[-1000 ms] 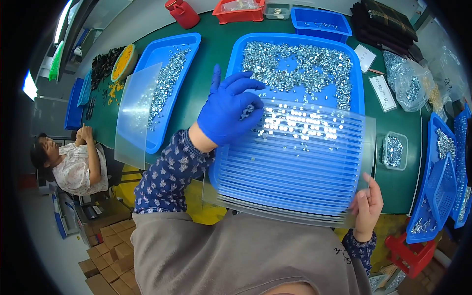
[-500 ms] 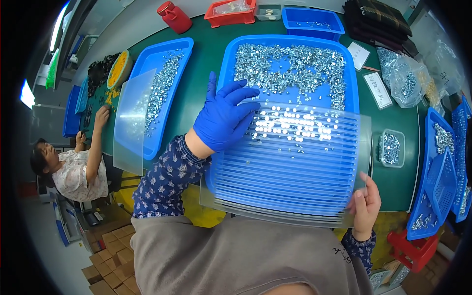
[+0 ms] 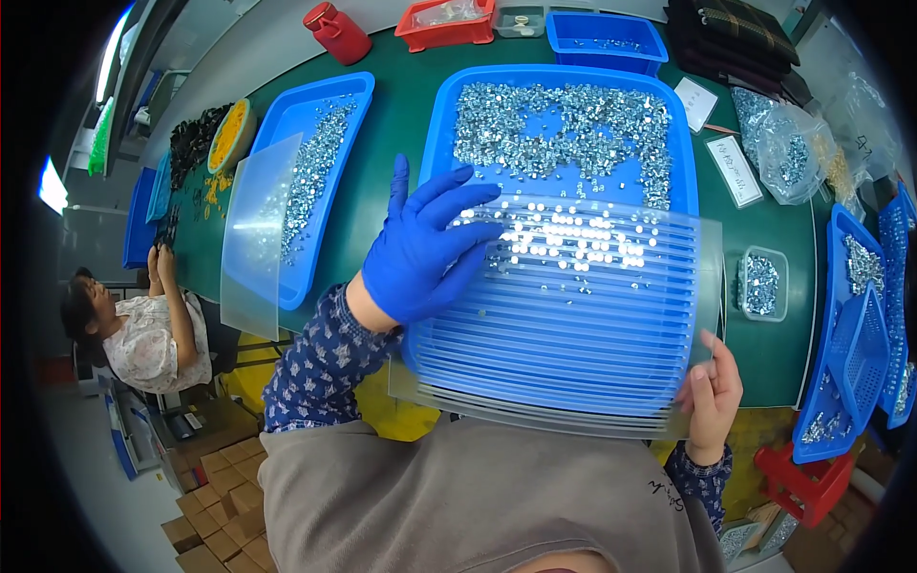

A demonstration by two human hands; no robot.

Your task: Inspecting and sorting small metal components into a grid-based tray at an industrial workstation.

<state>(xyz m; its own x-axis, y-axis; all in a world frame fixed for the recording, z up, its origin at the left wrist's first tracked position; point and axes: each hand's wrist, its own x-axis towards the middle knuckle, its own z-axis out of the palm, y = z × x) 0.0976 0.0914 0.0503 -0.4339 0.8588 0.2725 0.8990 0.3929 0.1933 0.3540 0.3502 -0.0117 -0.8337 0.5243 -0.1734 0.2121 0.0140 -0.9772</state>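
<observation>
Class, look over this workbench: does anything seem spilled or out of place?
Yellow pieces lie loose on the green table beside the bowl of similar pieces, as if spilled, though perhaps set out deliberately.

I see a clear ridged panel (image 3: 554, 334) over the near part of a blue tray (image 3: 564, 74), its ridges running crosswise. Small shiny pieces (image 3: 578, 232) cluster toward my panel's far edge.

Along the far edge of the green tabletop (image 3: 405, 95), a red cylindrical flask (image 3: 339, 34) stands left of an orange-red rectangular plastic bin (image 3: 445, 34), with dark folded plaid cloth (image 3: 740, 36) farther right; at left, a pale round bowl (image 3: 249, 126) holds small yellow pieces (image 3: 228, 134); a person in a white patterned top (image 3: 158, 346) is near brown cardboard boxes (image 3: 224, 497); a red plastic stool (image 3: 807, 487) stands at lower right
</observation>
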